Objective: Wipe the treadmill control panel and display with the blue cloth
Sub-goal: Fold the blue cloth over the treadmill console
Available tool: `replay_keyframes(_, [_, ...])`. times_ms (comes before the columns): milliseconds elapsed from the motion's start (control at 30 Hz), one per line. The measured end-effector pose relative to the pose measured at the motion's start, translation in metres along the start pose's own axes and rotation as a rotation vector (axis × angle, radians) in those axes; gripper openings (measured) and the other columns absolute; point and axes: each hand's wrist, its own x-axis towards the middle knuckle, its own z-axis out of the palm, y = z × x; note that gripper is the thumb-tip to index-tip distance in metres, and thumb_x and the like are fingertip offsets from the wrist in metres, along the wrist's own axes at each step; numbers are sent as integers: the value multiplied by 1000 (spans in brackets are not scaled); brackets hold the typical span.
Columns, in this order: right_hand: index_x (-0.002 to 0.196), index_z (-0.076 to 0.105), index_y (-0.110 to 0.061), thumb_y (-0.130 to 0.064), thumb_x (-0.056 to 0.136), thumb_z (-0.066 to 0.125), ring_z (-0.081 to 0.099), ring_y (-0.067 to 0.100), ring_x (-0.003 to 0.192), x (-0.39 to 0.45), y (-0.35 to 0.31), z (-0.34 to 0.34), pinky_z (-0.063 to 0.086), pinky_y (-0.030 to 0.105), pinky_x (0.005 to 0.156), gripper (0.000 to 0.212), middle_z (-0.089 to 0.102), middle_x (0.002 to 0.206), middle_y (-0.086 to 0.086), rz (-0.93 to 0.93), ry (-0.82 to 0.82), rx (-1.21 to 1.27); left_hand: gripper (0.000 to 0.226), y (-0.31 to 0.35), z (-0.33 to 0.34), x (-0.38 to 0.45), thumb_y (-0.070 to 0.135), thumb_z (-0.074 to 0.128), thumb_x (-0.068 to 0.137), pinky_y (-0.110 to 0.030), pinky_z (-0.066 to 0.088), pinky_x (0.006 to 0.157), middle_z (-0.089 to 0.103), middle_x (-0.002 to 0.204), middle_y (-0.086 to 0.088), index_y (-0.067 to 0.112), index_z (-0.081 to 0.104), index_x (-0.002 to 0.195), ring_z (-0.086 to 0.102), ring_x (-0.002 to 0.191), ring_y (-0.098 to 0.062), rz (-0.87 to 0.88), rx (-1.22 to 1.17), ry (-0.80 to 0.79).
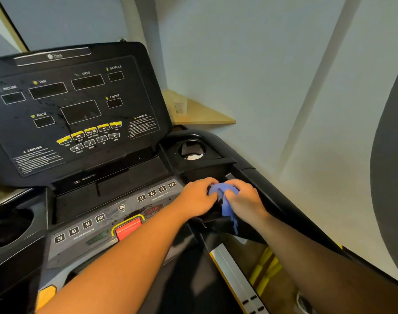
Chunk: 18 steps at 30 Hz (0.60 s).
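Observation:
The blue cloth (225, 201) is bunched up between both my hands at the right end of the treadmill console, with a strip hanging down. My left hand (196, 197) grips its left side and my right hand (245, 200) grips its right side. The black display (75, 105) stands tilted up at the upper left, speckled with droplets. Below it lies the grey control panel (116, 214) with number keys and a red stop button (128, 228), also speckled with droplets.
A round cup holder (191, 150) sits just beyond my hands; another cup holder (10, 225) is at the far left. A wooden corner shelf (200, 114) holds a clear plastic cup (179, 106). The black right handrail (284, 200) runs along the wall.

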Motion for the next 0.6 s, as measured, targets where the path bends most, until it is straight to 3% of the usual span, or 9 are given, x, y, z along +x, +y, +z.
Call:
replay_keyframes(100, [94, 69, -2, -14, 83, 61, 64, 25, 84, 8, -32, 0, 52, 38, 76, 18, 66, 93, 31, 157, -41, 429, 39, -3, -26, -9, 14, 66, 94, -21, 51, 91, 71, 121, 3, 23, 63, 131, 67, 106, -11, -21, -342, 131])
replay_keyframes(200, [98, 65, 3, -14, 84, 57, 61, 29, 86, 15, -63, 7, 49, 42, 77, 24, 64, 102, 30, 239, -103, 744, 40, -8, -55, -22, 7, 70, 94, -9, 52, 77, 73, 106, 1, 19, 59, 130, 69, 84, 3, -86, -612, 240])
replay_keyframes(333, [117, 58, -2, -15, 98, 47, 64, 36, 103, 17, -101, 23, 53, 46, 84, 26, 64, 113, 21, 276, -353, 989, 15, -28, -86, -45, 20, 75, 93, -39, 54, 88, 76, 107, -14, 21, 70, 107, 67, 91, -16, -170, -742, 443])
replay_keyframes(467, [132, 59, -10, -29, 100, 49, 65, 35, 116, 15, -129, 52, 54, 43, 85, 38, 68, 127, 16, 228, -553, 981, 12, -43, -112, -74, 14, 69, 98, -35, 58, 84, 77, 102, -10, 12, 72, 109, 69, 88, -15, -183, -789, 590])
replay_keyframes(600, [131, 63, -9, -32, 102, 50, 65, 26, 119, 16, -149, 85, 48, 45, 105, 40, 70, 126, 13, 187, -590, 944, 19, -57, -127, -99, 8, 65, 99, -36, 62, 91, 78, 113, -9, 10, 74, 117, 74, 101, -22, -189, -892, 659])
